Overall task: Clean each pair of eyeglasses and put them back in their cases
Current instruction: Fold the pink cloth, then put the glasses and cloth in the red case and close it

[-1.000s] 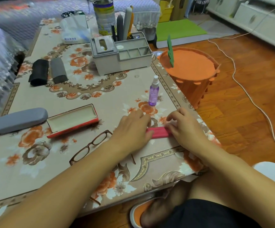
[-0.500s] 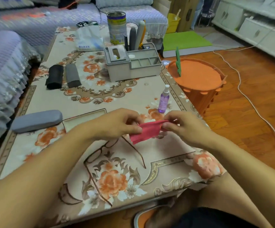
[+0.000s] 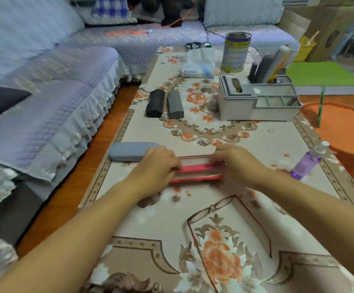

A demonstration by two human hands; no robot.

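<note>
i have both hands at the open red case [image 3: 195, 177]; left hand [image 3: 158, 166] and right hand [image 3: 238, 163] pinch the folded pink cloth [image 3: 195, 167] over it, probably to tuck it in; brown glasses [image 3: 220, 210] lie unfolded just nearer me.

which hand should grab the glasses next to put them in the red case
Right. The glasses lie open on the table below the right hand, nearer to it than to the left hand. The left can steady the red case, where both hands are placing the pink cloth.
</note>
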